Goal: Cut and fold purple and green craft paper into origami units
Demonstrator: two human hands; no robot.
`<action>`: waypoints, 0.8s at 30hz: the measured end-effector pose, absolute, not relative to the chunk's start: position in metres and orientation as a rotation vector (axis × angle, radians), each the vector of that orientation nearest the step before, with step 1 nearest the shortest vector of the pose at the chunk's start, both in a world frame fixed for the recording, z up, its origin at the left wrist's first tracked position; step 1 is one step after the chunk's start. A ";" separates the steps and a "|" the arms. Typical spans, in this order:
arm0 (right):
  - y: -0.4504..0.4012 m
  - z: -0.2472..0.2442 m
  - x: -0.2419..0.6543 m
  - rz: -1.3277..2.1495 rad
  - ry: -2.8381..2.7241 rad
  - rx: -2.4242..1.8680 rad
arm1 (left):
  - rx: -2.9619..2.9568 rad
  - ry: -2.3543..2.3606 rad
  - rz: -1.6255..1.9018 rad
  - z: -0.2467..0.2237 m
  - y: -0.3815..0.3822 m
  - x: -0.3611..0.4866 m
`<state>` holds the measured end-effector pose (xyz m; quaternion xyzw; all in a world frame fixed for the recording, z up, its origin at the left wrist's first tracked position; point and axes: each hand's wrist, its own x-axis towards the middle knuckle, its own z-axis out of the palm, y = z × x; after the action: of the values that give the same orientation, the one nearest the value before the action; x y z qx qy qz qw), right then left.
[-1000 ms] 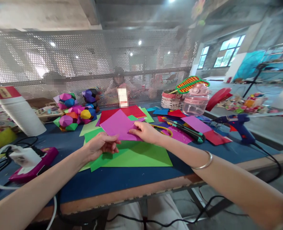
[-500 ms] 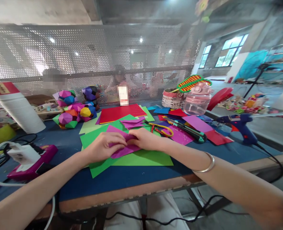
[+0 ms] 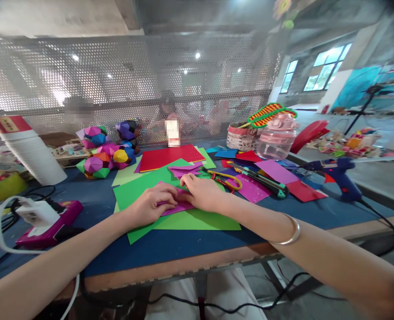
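Observation:
Between my two hands is a piece of purple paper (image 3: 179,207), partly folded over, lying on green paper sheets (image 3: 200,220). My left hand (image 3: 153,203) pinches its left side, fingers closed with the thumb below. From the right, my right hand (image 3: 202,192) grips the same paper with bent fingers; the fingertips cover much of the fold. Just beyond them lie smaller folded purple pieces (image 3: 185,170). Yellow-handled scissors (image 3: 232,180) rest to the right of my right hand, beside a green and black utility knife (image 3: 267,181).
Red sheets (image 3: 170,158) are stacked behind the green ones. Colourful paper balls (image 3: 95,165), stacked white cups (image 3: 38,155) and a magenta power strip (image 3: 52,224) stand at left. A pink water bottle (image 3: 275,140) and a blue glue gun (image 3: 340,173) with its cord are at right.
The purple paper's near flat part has been folded over and shows smaller now. Both hands stay close together on it, and the fingers of my right hand have lifted slightly.

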<state>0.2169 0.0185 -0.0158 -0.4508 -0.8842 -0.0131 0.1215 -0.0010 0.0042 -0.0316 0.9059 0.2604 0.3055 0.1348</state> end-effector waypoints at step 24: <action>0.059 0.020 0.305 0.180 -2.473 -1.817 | 2.578 0.669 0.499 -0.016 0.012 -0.002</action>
<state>0.3054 0.0587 0.0199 -0.5906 -0.8041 0.0587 0.0338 -0.0020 0.0124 -0.0162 0.9293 0.2412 0.1798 0.2143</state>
